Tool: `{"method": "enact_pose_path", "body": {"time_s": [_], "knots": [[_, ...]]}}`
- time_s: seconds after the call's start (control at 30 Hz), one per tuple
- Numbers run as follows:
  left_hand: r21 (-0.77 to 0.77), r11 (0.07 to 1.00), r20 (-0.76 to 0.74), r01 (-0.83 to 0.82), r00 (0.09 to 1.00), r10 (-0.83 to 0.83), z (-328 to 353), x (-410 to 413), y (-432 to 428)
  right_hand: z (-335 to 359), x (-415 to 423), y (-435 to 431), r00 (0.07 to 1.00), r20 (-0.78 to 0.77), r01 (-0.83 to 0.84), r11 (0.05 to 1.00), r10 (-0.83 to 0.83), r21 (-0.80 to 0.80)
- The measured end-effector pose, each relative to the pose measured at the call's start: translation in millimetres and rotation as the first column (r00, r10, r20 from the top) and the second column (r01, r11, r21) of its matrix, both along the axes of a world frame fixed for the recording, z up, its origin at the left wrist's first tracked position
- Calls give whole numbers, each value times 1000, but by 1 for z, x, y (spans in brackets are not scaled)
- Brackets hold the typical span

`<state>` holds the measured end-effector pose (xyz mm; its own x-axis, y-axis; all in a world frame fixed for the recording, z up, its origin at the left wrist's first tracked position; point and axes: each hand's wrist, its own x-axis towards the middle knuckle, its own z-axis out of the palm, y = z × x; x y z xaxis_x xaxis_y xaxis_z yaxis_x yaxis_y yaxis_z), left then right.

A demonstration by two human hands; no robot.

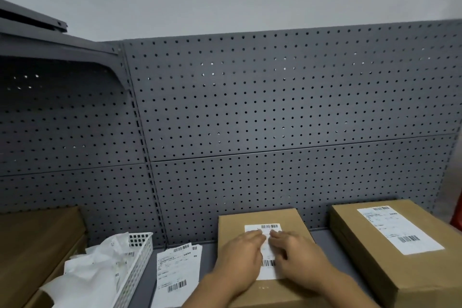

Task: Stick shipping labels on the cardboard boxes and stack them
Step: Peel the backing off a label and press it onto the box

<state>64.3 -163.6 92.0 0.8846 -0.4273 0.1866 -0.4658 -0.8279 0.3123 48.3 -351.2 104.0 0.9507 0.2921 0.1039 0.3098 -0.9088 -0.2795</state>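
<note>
From the head view, your left hand (pixel 237 260) and right hand (pixel 297 257) lie flat, fingers spread and gripping nothing, pressing the label (pixel 266 250) onto the middle box (pixel 260 257). Right of that box sits a labelled box (pixel 390 245); left of it lie spare labels (pixel 176 275). The box looks stiff and light; I'd lift it by its sides.

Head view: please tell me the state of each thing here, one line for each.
Middle box: closed, label on top.
Middle label: being pressed flat by both hands.
Left hand: flat on the label.
Right hand: flat on the label.
Right box: closed, already labelled.
Loose labels: lying unused on the shelf.
White basket: filled with crumpled backing paper.
</note>
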Motion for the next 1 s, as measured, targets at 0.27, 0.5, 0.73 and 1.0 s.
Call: {"method": "enact_pose_path", "body": {"time_s": [0.27, 0.5, 0.73, 1.0], "knots": [[-108, 994, 3, -30, 1000, 30, 4, -30, 12, 0, -36, -10, 999, 30, 29, 986, -35, 165], [-20, 999, -35, -47, 998, 47, -13, -50, 13, 4, -55, 1, 1000, 2, -25, 999, 25, 33], [-39, 996, -23, -76, 997, 75, 4, -54, 15, 1, -49, -12, 996, -41, -79, 991, 84, 112], [-201, 971, 124, -128, 980, 155, -8, -85, 32, -7, -57, -25, 999, 51, -11, 977, 0, 213]]}}
